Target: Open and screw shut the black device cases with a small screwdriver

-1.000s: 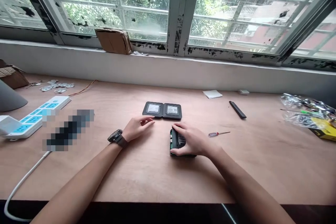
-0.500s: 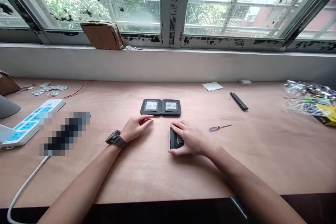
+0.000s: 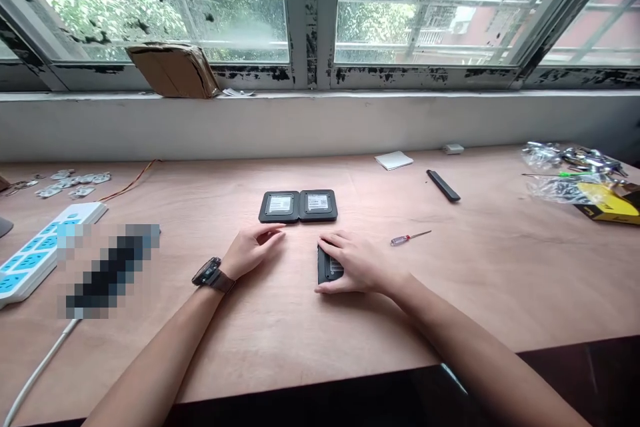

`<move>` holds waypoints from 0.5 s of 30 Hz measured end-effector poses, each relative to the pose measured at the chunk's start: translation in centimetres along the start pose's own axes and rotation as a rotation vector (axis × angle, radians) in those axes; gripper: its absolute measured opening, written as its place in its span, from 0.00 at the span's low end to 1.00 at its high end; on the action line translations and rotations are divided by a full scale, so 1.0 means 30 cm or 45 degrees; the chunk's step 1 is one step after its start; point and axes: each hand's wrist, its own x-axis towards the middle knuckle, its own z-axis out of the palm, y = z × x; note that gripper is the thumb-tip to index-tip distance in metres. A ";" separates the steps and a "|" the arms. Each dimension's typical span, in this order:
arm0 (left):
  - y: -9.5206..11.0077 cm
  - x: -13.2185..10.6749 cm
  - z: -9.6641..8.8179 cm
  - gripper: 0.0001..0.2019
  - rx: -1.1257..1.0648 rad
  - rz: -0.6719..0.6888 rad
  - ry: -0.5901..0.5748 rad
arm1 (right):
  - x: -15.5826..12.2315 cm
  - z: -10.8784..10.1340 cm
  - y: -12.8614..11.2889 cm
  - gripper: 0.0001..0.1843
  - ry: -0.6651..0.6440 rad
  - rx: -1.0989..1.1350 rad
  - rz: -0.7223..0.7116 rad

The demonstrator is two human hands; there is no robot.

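Two flat, square black cases lie side by side: a left one (image 3: 279, 204) and a right one (image 3: 319, 203), each with a white printed label on top. Just in front of the left one, my left hand (image 3: 255, 249) rests on the table with curved fingers apart and nothing visible in it. My right hand (image 3: 356, 261) grips a third black case (image 3: 324, 268) by its near and far edges, low at the tabletop. The hand hides most of that case. A small screwdriver (image 3: 411, 238) with a clear handle lies to the right.
Further right are a black bar-shaped piece (image 3: 443, 186), white paper (image 3: 394, 160), plastic bags (image 3: 565, 188) and a yellow-black box (image 3: 607, 203). A white power strip (image 3: 30, 263) and a blurred dark object (image 3: 113, 271) with a white cable (image 3: 43, 370) lie left. The table's front edge runs below my arms.
The camera view has turned slightly, so the scene sits further left. Both hands and the cases keep nearly the same places on the table.
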 end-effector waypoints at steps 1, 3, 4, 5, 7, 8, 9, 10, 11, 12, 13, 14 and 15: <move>-0.001 -0.001 0.001 0.14 0.003 0.005 0.003 | 0.001 0.003 -0.001 0.46 -0.001 -0.005 0.001; -0.004 -0.002 0.005 0.14 0.005 0.014 0.012 | 0.003 0.008 -0.003 0.48 -0.003 -0.010 0.010; -0.007 -0.003 0.007 0.15 0.002 0.014 0.013 | 0.002 0.010 -0.005 0.49 -0.005 -0.006 0.017; -0.010 -0.004 0.009 0.15 -0.004 0.012 0.012 | 0.001 0.011 -0.006 0.50 -0.008 0.003 0.022; -0.016 -0.004 0.011 0.15 -0.014 0.016 0.001 | -0.006 0.008 -0.008 0.54 -0.016 0.025 0.023; -0.019 -0.004 0.011 0.15 -0.018 0.023 -0.004 | -0.013 0.005 -0.007 0.56 -0.025 0.037 0.017; -0.022 -0.003 0.010 0.15 -0.019 0.032 -0.008 | -0.023 0.002 -0.005 0.58 -0.039 0.048 0.008; -0.022 -0.002 0.009 0.15 -0.013 0.045 -0.014 | -0.036 -0.001 -0.001 0.59 -0.054 0.056 0.000; -0.021 -0.002 0.008 0.15 0.003 0.064 -0.021 | -0.053 -0.004 0.005 0.61 -0.064 0.058 -0.004; -0.015 -0.004 0.008 0.15 0.033 0.094 -0.029 | -0.073 -0.005 0.012 0.63 -0.068 0.056 -0.005; -0.005 -0.007 0.009 0.15 0.077 0.138 -0.033 | -0.096 -0.005 0.023 0.64 -0.061 0.048 -0.002; 0.010 -0.014 0.013 0.15 0.129 0.195 -0.030 | -0.121 -0.003 0.035 0.66 -0.043 0.036 0.004; 0.031 -0.024 0.021 0.14 0.183 0.263 -0.019 | -0.148 0.002 0.049 0.66 -0.027 0.021 0.008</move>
